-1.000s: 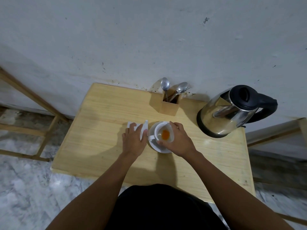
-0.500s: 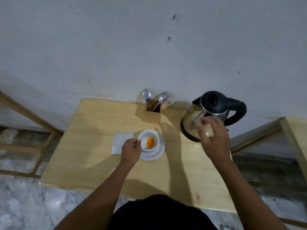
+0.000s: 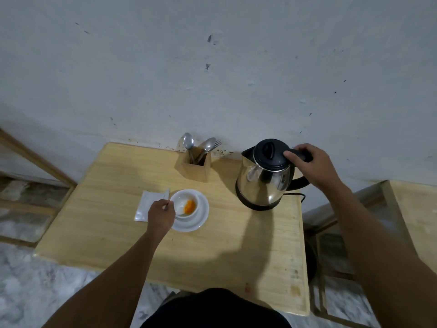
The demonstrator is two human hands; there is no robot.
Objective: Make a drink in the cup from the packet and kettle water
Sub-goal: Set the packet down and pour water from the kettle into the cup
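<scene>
A white cup point(image 3: 183, 200) with orange powder point(image 3: 190, 206) in its bottom stands on a white saucer point(image 3: 201, 220) on the wooden table point(image 3: 236, 252). My left hand point(image 3: 160, 214) is closed at the cup's left side, on its handle. Just left of it, the white packet point(image 3: 144, 205) lies flat on the table. The steel kettle point(image 3: 264, 183) with its black lid sits on its base at the table's back right. My right hand point(image 3: 314, 166) is wrapped around the kettle's black handle, thumb on top.
A wooden holder point(image 3: 196, 167) with spoons and a fork stands against the wall between cup and kettle. The kettle's cord point(image 3: 300, 196) trails off the right edge. Another wooden surface point(image 3: 416, 209) lies to the right, across a gap.
My right hand left the cup, reached right and closed on the kettle's handle. My left hand put the packet down and took the cup's handle. The view drew back from the table.
</scene>
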